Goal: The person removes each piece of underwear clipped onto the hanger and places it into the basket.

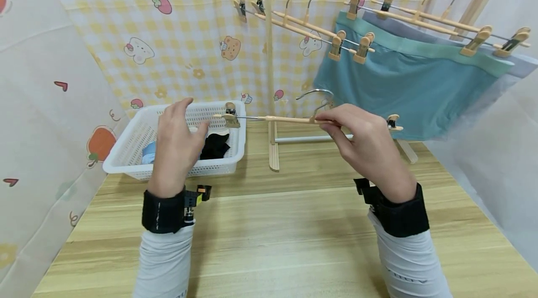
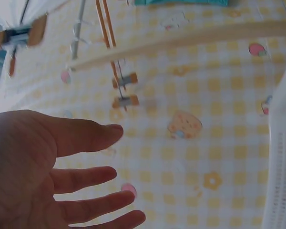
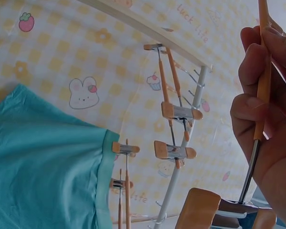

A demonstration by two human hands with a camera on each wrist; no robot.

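Hovering over the white basket (image 1: 134, 160), the left hand (image 1: 178, 141) is open, fingers spread and loosely straight, holding nothing; the left wrist view shows its palm (image 2: 33, 167) bare with thumb and fingers apart. Its fingertips sit just beside the left clip (image 1: 230, 117) of the wooden clip hanger (image 1: 290, 119); cannot tell if they touch it. Basket is perforated plastic, rectangular, at the table's left rear; inside lie a black cloth (image 1: 215, 145) and something pale blue (image 1: 149, 153), mostly hidden by the hand.

The hanger lies level in the air between the hands, above the far part of the wooden table (image 1: 294, 223). Thin round wood bar, metal rod along it, metal hook on top, a wood clip at each end. The right hand (image 1: 367, 141) grips the bar near the middle, fingers curled round and pinching it; the right wrist view shows the fingers (image 3: 257, 71) wrapped on the bar and a clip (image 3: 200, 210) close to the lens. The right clip (image 1: 393, 123) pokes out past the knuckles.

Behind stands a small wood drying rack (image 1: 271, 78) with a white top rail. Two empty clip hangers (image 1: 294, 24) hang on it, then teal shorts (image 1: 399, 88) clipped up, soft knit with a lighter waistband, and a grey garment (image 1: 521, 67) behind. The backdrop (image 1: 168, 31) is yellow-checked cloth with cartoon prints.
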